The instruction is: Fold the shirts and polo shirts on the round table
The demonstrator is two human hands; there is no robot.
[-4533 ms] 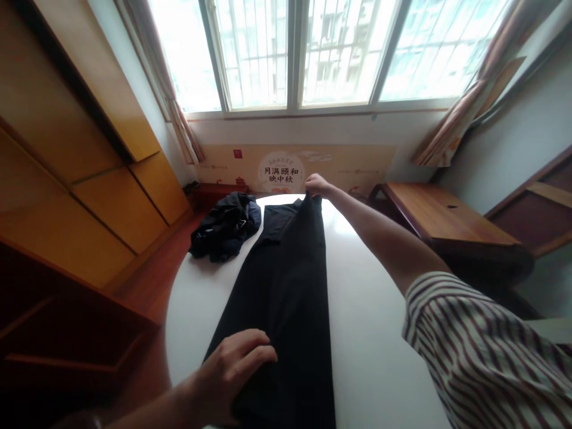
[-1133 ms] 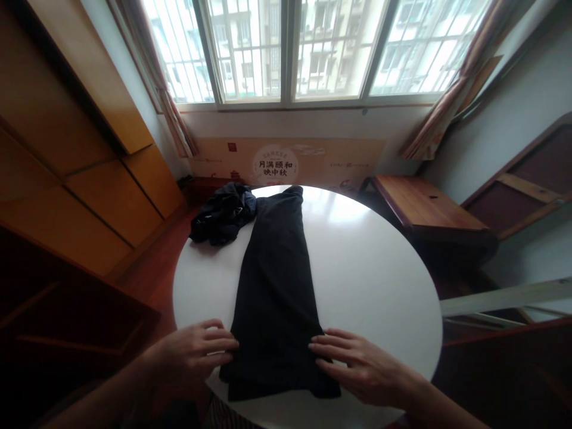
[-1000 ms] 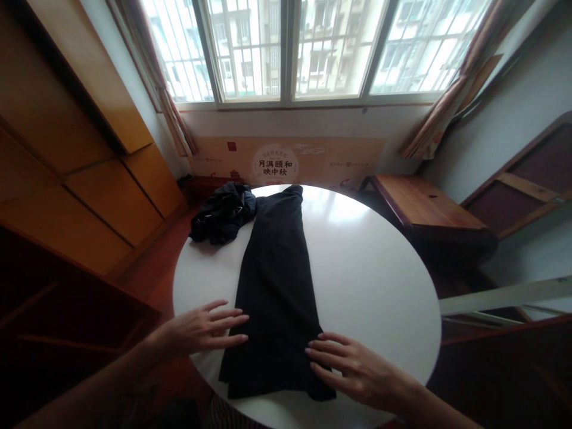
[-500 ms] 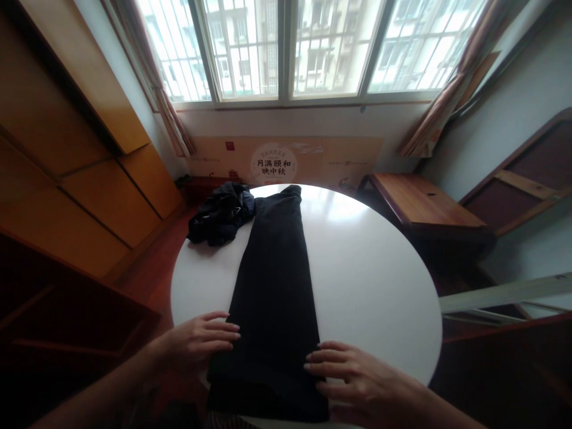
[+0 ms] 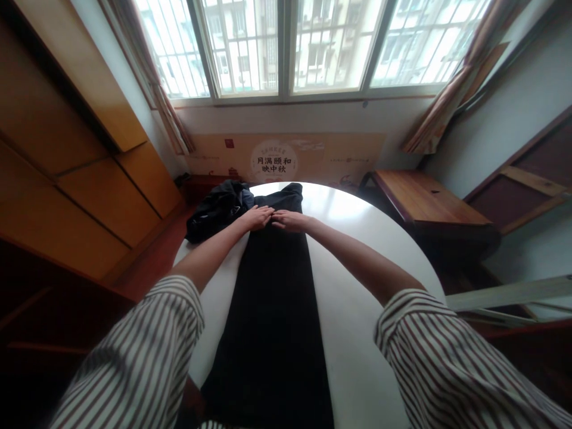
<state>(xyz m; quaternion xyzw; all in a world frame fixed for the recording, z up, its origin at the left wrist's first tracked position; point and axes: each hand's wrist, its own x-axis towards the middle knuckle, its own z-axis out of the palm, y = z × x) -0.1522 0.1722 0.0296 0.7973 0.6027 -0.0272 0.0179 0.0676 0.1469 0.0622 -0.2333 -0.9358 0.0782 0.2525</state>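
Note:
A long black garment, apparently trousers folded lengthwise [image 5: 277, 322], lies flat on a round white table [image 5: 357, 322] and reaches past its near edge. My left hand [image 5: 258, 217] rests palm down near the garment's far end, fingers stretched out. From the right, my right hand [image 5: 289, 221] lies on the same part, fingers extended toward the left hand. The fingertips meet or nearly meet over the cloth. Both hands are open and hold nothing. A crumpled black garment [image 5: 214, 211] lies at the table's far left, just beside my left hand.
A wooden bench or low table [image 5: 433, 193] stands beyond the table on the right. Wooden cabinets [image 5: 98, 196] line the left wall. A printed panel [image 5: 330, 155] is under the barred window [image 5: 326, 47]. A pale rail [image 5: 509, 295] is at right.
Both hands have moved forward from the sides of the garment's near part to its far end and come together there. Striped sleeves now show. The crumpled garment stays in place.

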